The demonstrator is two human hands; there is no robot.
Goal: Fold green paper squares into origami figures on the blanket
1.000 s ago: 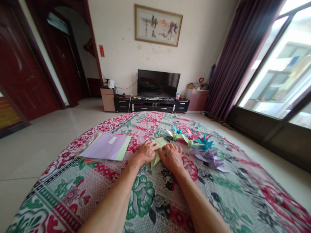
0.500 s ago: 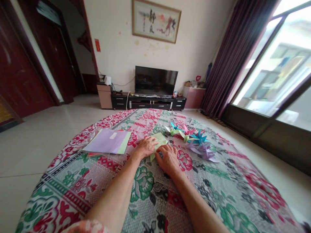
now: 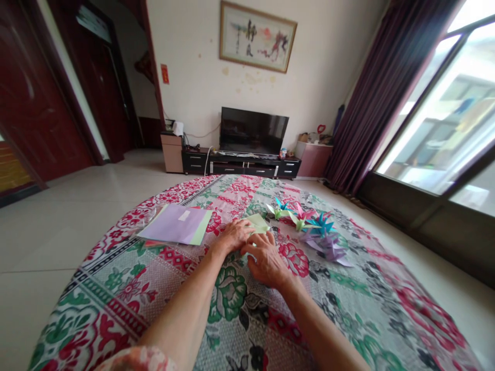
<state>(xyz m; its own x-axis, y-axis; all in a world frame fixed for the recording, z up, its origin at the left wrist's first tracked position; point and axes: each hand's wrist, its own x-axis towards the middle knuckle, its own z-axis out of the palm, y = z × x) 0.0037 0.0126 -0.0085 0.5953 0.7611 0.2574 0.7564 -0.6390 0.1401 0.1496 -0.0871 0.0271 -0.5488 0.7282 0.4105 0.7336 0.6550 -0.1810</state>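
Observation:
A folded sheet of light green origami paper lies on the flowered tablecloth in front of me, partly covered by my hands. My left hand rests on its left side, fingers close together and holding it down. Bent fingers of my right hand grip the near edge, close beside the left fingertips. How the near part is folded is hidden under the hands. To the right sit several finished paper cranes: a green one, another green one, a blue one and a purple one.
A stack of coloured paper, purple on top with a small white label, lies at the left of the round table with its patterned tablecloth. Beyond the table stand a television and a low black cabinet.
My right hand has shifted slightly left, against the left hand. Less of the green paper's near part shows. The whole view has tilted a little.

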